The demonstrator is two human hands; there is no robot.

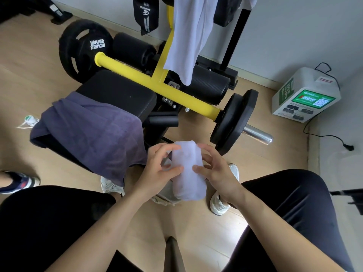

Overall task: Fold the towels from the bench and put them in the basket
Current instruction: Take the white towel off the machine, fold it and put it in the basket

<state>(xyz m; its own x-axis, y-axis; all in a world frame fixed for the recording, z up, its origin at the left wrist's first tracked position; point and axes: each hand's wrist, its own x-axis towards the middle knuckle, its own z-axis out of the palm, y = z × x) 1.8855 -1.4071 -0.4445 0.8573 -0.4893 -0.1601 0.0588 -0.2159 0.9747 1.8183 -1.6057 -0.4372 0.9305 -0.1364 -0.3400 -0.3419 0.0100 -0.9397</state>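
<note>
Both hands grip one folded white towel point(188, 171), held above the floor between the knees. Left hand point(159, 169): fingers curled onto the towel's left edge, thumb pressed against its front face. Right hand point(216, 173): fingers spread and bent over the right edge, thumb tip touching the front face. The towel stands as a narrow upright bundle between the two palms, its rounded top clear of the fingers and its lower end hanging below them.

Beneath that lower end a pale object point(167, 199) with a frayed rim shows in part; whether it is the basket, and what it holds, cannot be told.

A purple towel point(92, 134) lies unfolded over the near end of the black bench pad point(121, 95), one side hanging down beside the left hand. A white cloth point(188, 36) hangs from the upper frame over the yellow bar point(157, 83), well apart from the hands. Weight plates point(233, 122) sit on the bar's right end. A white charging unit point(306, 95) stands on the floor by the wall.
</note>
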